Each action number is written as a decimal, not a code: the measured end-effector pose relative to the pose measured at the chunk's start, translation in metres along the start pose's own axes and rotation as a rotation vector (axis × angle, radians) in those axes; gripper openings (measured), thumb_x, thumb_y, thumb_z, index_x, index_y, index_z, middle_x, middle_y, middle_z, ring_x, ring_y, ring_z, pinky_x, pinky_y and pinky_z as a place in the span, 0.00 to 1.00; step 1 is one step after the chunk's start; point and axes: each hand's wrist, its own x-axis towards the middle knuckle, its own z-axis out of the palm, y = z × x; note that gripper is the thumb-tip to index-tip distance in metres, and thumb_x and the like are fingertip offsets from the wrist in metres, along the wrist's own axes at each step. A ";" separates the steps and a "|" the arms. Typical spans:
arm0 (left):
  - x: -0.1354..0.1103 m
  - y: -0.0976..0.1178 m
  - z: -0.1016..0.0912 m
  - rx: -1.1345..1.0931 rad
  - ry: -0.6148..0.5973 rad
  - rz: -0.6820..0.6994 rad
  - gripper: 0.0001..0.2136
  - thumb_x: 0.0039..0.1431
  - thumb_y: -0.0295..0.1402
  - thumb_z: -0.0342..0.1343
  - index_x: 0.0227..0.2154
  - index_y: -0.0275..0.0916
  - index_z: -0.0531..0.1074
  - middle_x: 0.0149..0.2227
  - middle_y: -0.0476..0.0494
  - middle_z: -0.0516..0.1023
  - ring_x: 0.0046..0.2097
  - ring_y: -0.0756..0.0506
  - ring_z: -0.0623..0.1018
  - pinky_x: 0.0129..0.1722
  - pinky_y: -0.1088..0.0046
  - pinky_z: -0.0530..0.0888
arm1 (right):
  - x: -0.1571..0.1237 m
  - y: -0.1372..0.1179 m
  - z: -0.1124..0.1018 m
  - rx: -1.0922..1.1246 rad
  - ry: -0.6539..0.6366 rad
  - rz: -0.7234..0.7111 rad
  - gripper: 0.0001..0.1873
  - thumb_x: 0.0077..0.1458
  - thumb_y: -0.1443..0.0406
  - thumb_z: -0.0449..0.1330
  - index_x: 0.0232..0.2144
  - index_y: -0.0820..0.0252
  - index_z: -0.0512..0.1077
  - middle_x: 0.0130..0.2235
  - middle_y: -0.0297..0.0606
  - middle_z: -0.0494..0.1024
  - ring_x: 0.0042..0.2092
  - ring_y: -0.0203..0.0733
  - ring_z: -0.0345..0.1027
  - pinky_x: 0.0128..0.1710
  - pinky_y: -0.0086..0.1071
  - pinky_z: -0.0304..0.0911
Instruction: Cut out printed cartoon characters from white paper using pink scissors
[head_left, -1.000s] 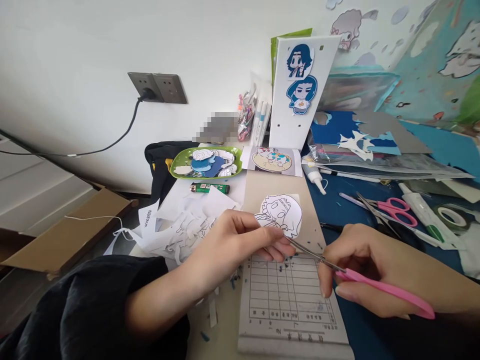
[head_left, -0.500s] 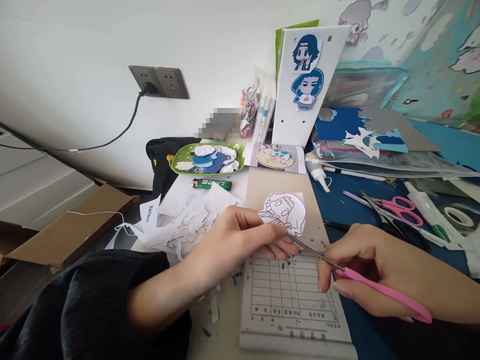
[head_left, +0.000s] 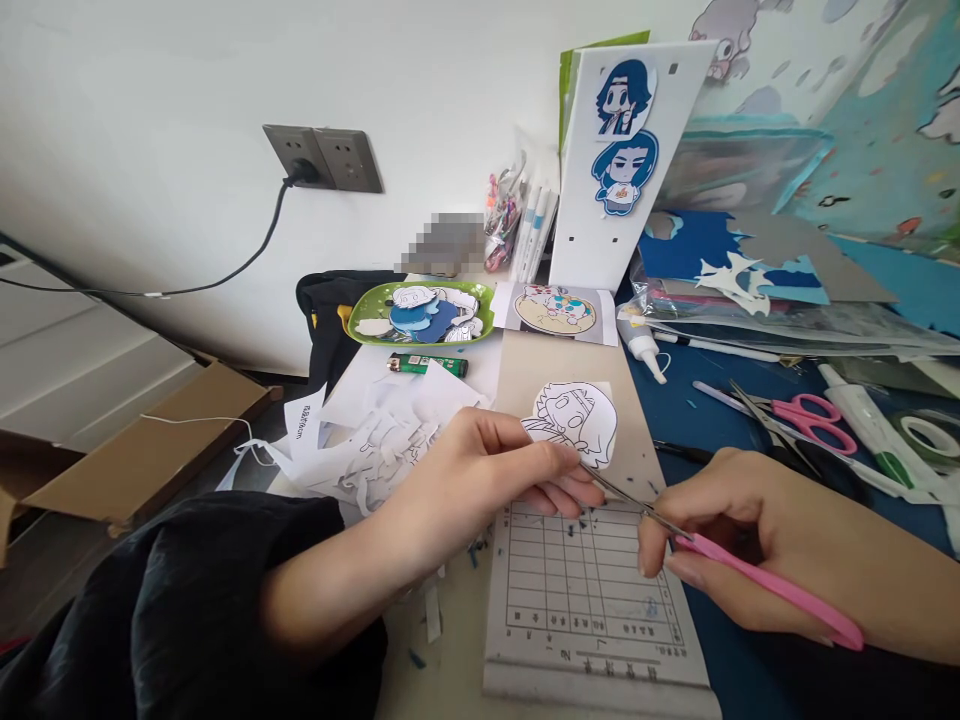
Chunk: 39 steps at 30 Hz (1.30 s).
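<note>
My left hand pinches a white paper cut-out of a line-drawn cartoon figure, holding it just above the table. My right hand is closed round pink-handled scissors. Their thin metal blades point left and meet the cut-out's lower edge beside my left fingertips. Below both hands lies a grey pad printed with a grid table, sprinkled with small dark paper bits.
White paper scraps pile up at left, behind them a green lighter and a green tray of cut-outs. A second pink pair of scissors, a glue bottle, tape and pens lie at right. A cardboard box sits lower left.
Both hands have kept their grips, with the scissors still at the cut-out's lower edge. The whole view has drifted slightly, with everything shifting a little to the right.
</note>
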 end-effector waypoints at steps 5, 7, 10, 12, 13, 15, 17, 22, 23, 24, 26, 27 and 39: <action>-0.001 0.000 0.001 0.039 0.029 0.006 0.11 0.56 0.29 0.59 0.22 0.37 0.83 0.26 0.45 0.85 0.27 0.50 0.80 0.30 0.81 0.75 | 0.002 -0.001 0.002 -0.035 0.011 0.017 0.08 0.51 0.72 0.58 0.28 0.58 0.77 0.18 0.26 0.53 0.20 0.31 0.40 0.17 0.31 0.36; -0.001 0.000 0.001 0.042 0.025 0.010 0.11 0.56 0.29 0.59 0.22 0.37 0.83 0.25 0.45 0.85 0.27 0.51 0.80 0.29 0.81 0.75 | 0.002 -0.002 0.001 -0.052 0.020 0.001 0.08 0.50 0.72 0.58 0.26 0.58 0.76 0.18 0.26 0.54 0.19 0.31 0.40 0.17 0.31 0.36; -0.001 -0.001 0.001 0.012 0.021 0.013 0.10 0.56 0.29 0.59 0.22 0.37 0.83 0.25 0.46 0.85 0.27 0.52 0.80 0.29 0.83 0.75 | 0.001 -0.008 -0.002 -0.028 0.022 0.008 0.06 0.50 0.70 0.58 0.24 0.59 0.74 0.19 0.28 0.60 0.20 0.31 0.47 0.17 0.28 0.43; 0.000 -0.002 0.001 -0.007 0.023 0.012 0.10 0.56 0.29 0.60 0.22 0.37 0.83 0.25 0.47 0.85 0.27 0.52 0.79 0.29 0.84 0.75 | -0.001 -0.013 -0.005 -0.003 0.034 0.013 0.06 0.51 0.68 0.59 0.22 0.59 0.72 0.20 0.29 0.61 0.21 0.32 0.52 0.19 0.26 0.48; 0.000 -0.002 0.001 -0.010 0.024 0.013 0.10 0.56 0.29 0.60 0.22 0.37 0.83 0.26 0.47 0.85 0.27 0.53 0.79 0.29 0.84 0.75 | -0.001 -0.015 -0.006 0.011 0.044 0.009 0.07 0.51 0.67 0.60 0.22 0.59 0.71 0.20 0.29 0.62 0.22 0.32 0.54 0.19 0.26 0.50; 0.000 -0.002 0.001 -0.008 0.023 0.015 0.09 0.55 0.29 0.61 0.22 0.37 0.83 0.26 0.48 0.85 0.27 0.53 0.79 0.29 0.84 0.75 | -0.001 -0.016 -0.007 0.074 0.062 0.004 0.07 0.51 0.66 0.61 0.22 0.59 0.71 0.20 0.29 0.63 0.21 0.32 0.55 0.19 0.25 0.50; 0.000 -0.002 0.001 0.000 0.021 0.014 0.09 0.55 0.29 0.61 0.22 0.37 0.83 0.25 0.48 0.85 0.26 0.53 0.79 0.29 0.84 0.75 | 0.002 -0.015 -0.006 0.231 0.083 0.028 0.07 0.53 0.62 0.61 0.27 0.58 0.72 0.18 0.27 0.62 0.18 0.30 0.54 0.17 0.24 0.47; 0.000 -0.006 0.002 0.066 0.032 0.016 0.06 0.52 0.30 0.62 0.22 0.38 0.82 0.26 0.47 0.85 0.27 0.51 0.79 0.30 0.79 0.75 | 0.015 -0.018 0.001 0.490 0.330 -0.048 0.11 0.56 0.56 0.62 0.33 0.58 0.70 0.13 0.22 0.63 0.14 0.28 0.52 0.16 0.24 0.48; 0.000 -0.008 0.003 0.106 0.033 0.027 0.05 0.51 0.30 0.63 0.23 0.37 0.82 0.25 0.46 0.84 0.27 0.50 0.79 0.30 0.78 0.75 | 0.017 -0.020 0.003 0.496 0.378 -0.069 0.10 0.57 0.57 0.61 0.31 0.58 0.70 0.13 0.23 0.64 0.14 0.28 0.52 0.17 0.25 0.49; -0.001 -0.009 0.004 0.155 0.036 0.041 0.05 0.51 0.31 0.63 0.24 0.37 0.82 0.25 0.45 0.84 0.27 0.49 0.79 0.29 0.76 0.74 | 0.019 -0.023 0.005 0.503 0.412 -0.083 0.10 0.57 0.58 0.60 0.29 0.58 0.69 0.12 0.23 0.64 0.14 0.28 0.52 0.17 0.25 0.51; -0.001 -0.011 0.006 0.267 0.047 0.079 0.05 0.50 0.31 0.62 0.25 0.36 0.81 0.25 0.44 0.84 0.27 0.47 0.78 0.29 0.74 0.73 | 0.022 -0.026 0.010 0.502 0.453 -0.095 0.10 0.58 0.61 0.58 0.26 0.58 0.68 0.12 0.22 0.63 0.14 0.28 0.52 0.18 0.25 0.51; -0.001 -0.012 0.008 0.320 0.059 0.097 0.05 0.50 0.31 0.62 0.25 0.35 0.81 0.25 0.44 0.83 0.27 0.47 0.78 0.28 0.73 0.73 | 0.023 -0.026 0.011 0.499 0.467 -0.099 0.10 0.58 0.62 0.58 0.26 0.58 0.67 0.12 0.21 0.62 0.14 0.27 0.52 0.18 0.25 0.51; -0.004 -0.014 0.014 0.582 0.099 0.233 0.03 0.50 0.28 0.59 0.25 0.35 0.76 0.21 0.50 0.75 0.24 0.51 0.71 0.24 0.77 0.69 | 0.018 -0.024 0.011 0.588 0.536 -0.166 0.11 0.60 0.63 0.57 0.25 0.57 0.65 0.12 0.20 0.63 0.15 0.27 0.52 0.19 0.25 0.51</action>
